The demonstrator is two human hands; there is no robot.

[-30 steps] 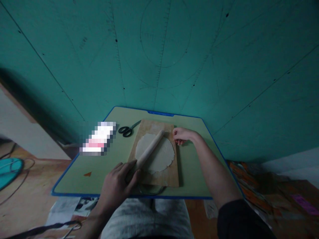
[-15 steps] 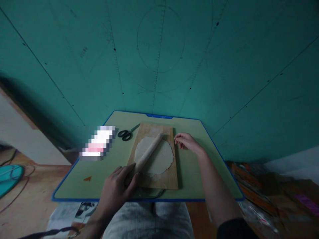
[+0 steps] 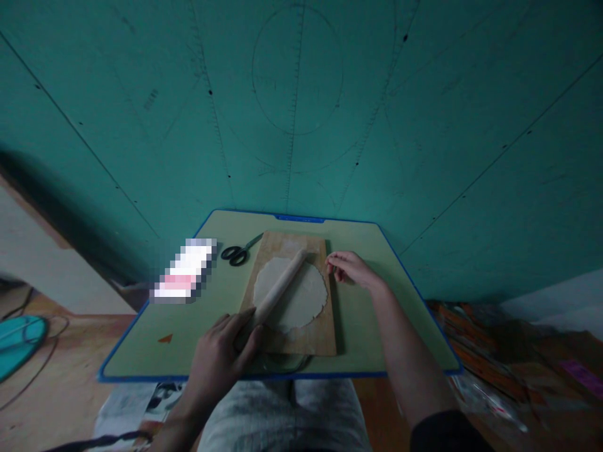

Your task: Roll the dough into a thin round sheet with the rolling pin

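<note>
My left hand (image 3: 223, 348) is closed round the near end of a wooden rolling pin (image 3: 280, 285). The pin lies slantwise over a flat, roundish sheet of dough (image 3: 304, 301) with a ragged right edge. Under the dough is a wooden board (image 3: 301, 344), dusted with flour near its far end. Just past the board's right edge is my right hand (image 3: 351, 269), fingers curled in and tips close to the board. Whether anything small is in those fingers is hidden from me.
Black-handled scissors (image 3: 237, 254) lie left of the board, blades reaching its far corner. A blurred-out phone-like object (image 3: 186, 270) and a small orange scrap (image 3: 165, 339) lie on the blue-rimmed table (image 3: 405, 342). A green wall (image 3: 301, 182) stands right behind.
My right hand has shifted very slightly left, toward the board. The view has tilted a little; the left hand, rolling pin and dough look the same.
</note>
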